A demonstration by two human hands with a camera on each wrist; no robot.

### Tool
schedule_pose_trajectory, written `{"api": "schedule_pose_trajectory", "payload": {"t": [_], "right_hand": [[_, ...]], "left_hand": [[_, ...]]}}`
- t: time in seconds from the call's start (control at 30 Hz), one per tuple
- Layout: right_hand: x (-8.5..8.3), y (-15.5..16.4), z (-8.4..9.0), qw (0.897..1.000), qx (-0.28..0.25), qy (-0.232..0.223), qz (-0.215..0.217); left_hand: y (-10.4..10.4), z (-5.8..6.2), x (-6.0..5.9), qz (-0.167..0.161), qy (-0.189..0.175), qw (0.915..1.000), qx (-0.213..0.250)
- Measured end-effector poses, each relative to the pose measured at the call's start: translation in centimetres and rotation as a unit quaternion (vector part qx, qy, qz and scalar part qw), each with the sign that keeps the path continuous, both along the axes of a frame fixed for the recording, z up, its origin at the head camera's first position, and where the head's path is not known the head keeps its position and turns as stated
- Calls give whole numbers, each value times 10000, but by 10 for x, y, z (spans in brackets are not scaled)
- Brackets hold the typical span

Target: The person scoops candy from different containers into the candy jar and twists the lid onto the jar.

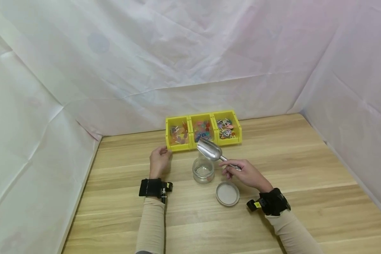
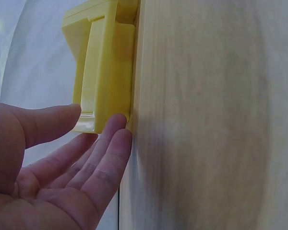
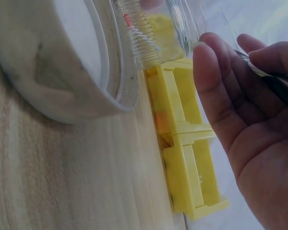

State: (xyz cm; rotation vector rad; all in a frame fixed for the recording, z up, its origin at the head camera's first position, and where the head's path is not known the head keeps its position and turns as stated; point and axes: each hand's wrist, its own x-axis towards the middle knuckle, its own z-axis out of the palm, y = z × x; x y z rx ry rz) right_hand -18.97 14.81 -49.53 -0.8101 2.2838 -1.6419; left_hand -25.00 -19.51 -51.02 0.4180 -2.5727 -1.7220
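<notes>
My right hand (image 1: 246, 173) grips the handle of a shiny metal scoop (image 1: 209, 150). The scoop's head is tilted just above and behind an uncapped glass jar (image 1: 203, 173); whether it carries anything, I cannot tell. Something small and reddish shows low in the jar. In front of it, a round pale lid (image 1: 227, 194) lies on the table, seen close up in the right wrist view. My left hand (image 1: 159, 160) is at the front left corner of the yellow bins (image 1: 180, 148), its thumb and fairly straight fingertips against the plastic in the left wrist view.
Three joined yellow compartments stand at the back of the wooden table (image 1: 114, 218), holding wrapped candies and lollipops (image 1: 226, 129). A white cloth (image 1: 190, 53) hangs behind them and along both sides.
</notes>
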Motion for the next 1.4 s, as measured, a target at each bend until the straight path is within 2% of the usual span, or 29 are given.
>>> {"api": "schedule_pose_trajectory", "payload": {"t": [0.17, 0.33, 0.7, 1.4], "right_hand": [[1, 1, -2, 9999, -41, 88, -46], [-1, 1, -3, 9999, -87, 102, 11], [-8, 1, 7, 9999, 94, 81, -8], [-16, -3, 13, 9992, 174, 6, -355]], "left_hand": [[0, -1, -1, -54, 92, 9999, -107], [1, -1, -1, 21, 26, 9999, -125], [3, -1, -2, 150, 39, 9998, -151], [4, -1, -2, 68, -57, 9998, -204]]}}
